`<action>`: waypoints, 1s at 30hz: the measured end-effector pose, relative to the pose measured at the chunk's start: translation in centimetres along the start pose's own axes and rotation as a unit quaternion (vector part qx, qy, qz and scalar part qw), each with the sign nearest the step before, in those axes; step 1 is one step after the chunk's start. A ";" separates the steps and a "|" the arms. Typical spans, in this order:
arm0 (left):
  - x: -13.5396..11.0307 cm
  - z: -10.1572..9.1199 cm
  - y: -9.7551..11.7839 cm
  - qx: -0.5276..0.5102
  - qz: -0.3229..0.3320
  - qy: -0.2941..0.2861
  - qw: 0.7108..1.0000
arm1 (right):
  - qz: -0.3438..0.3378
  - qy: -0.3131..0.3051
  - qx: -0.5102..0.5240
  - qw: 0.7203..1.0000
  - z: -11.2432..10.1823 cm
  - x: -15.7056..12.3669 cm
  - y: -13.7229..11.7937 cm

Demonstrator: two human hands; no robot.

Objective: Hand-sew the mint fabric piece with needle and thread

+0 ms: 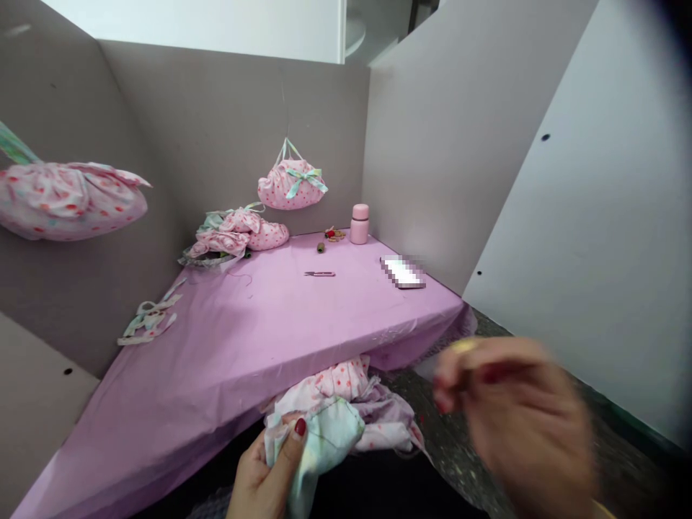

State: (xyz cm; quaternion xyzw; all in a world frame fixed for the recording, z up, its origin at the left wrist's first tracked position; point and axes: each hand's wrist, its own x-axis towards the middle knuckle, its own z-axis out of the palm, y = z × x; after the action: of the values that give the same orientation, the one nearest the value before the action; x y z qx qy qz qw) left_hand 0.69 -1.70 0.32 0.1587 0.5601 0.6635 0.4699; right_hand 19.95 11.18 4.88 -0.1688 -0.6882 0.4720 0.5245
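Left grip (270, 479) closed on a pale green cloth (324, 440), thumb across the top, red-painted nail showing. Cloth bunched into the palm, a dark stitched line along it. It sits low in view, just below the near edge of the surface (216, 360), which is under a lilac sheet. Spotted pink fabric (338, 386) lies directly behind the cloth, touching it; cannot tell whether the two are joined.

Right grip (513, 411) raised to the right of the cloth, near it but apart. Heavily blurred: fingers curled and drawn together, a gold glint (465, 346) at the fingertips. Cannot tell whether it holds anything.

On the surface, far side: scissors (319, 274) lying flat, small spool (321, 248), pink flask (360, 224) upright by the wall, phone (403, 272) pixelated, heaped pink bundle (235, 234) in the corner. Ribbon scraps (150, 321) lie at the left edge. A tied pink pouch (292, 184) hangs on a thread above the corner; a larger one (68, 202) hangs at far left.
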 end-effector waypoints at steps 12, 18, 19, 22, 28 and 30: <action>-0.1 -0.7 -0.1 0.008 0.034 -0.053 0.998 | 0.022 -0.348 -0.137 0.927 6.3 0.3 2.3; -0.2 -0.6 0.0 0.031 0.050 -0.059 0.996 | 0.030 -0.355 -0.138 0.924 6.5 0.5 2.0; -0.2 -0.6 0.0 0.029 0.050 -0.060 0.996 | 0.031 -0.354 -0.140 0.924 6.5 0.4 2.0; -0.1 -0.5 0.0 0.022 0.042 -0.055 0.997 | 0.036 -0.352 -0.141 0.925 6.5 0.3 2.1; 0.1 -0.6 0.0 0.038 0.044 -0.063 0.996 | 0.046 -0.358 -0.144 0.921 6.3 0.3 2.3; 0.1 -0.6 0.0 0.047 0.048 -0.060 0.996 | 0.045 -0.359 -0.152 0.920 6.3 0.3 2.3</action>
State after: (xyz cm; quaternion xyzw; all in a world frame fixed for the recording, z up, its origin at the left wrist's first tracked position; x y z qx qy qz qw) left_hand 0.21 -1.91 0.09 0.2470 0.5528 0.6477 0.4625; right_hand 13.72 9.55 3.13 -0.0966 -0.8852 0.4143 0.1884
